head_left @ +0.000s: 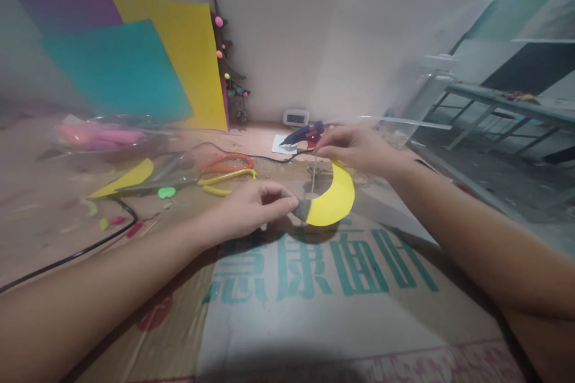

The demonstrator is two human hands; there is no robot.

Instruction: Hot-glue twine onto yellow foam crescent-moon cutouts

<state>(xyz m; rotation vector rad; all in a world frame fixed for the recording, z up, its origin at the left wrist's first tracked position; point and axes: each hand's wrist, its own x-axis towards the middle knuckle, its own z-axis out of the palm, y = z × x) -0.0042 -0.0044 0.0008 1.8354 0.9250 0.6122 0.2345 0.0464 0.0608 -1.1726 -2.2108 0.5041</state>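
Observation:
A yellow crescent-shaped cutout (340, 200) with a dark grey patch (303, 210) at its lower left end is held above the printed sheet. My left hand (254, 209) pinches that grey end between thumb and fingers. Over the crescent's upper end, my right hand (354, 146) is closed with its fingertips together on a thin pale strand (314, 176), which runs down to the lower part of the crescent. Whether the strand is string or a thin stick, I cannot tell. The crescent's upper tip lies close under the right hand.
Behind the hands are a blue glue gun (303, 133), a white digital clock (296, 117) and orange-and-yellow-handled scissors (227, 173). Left lie a yellow paper piece (128, 179), a green bit (166, 192) and a black cable (85, 249). Coloured sheets (117, 72) lean on the wall.

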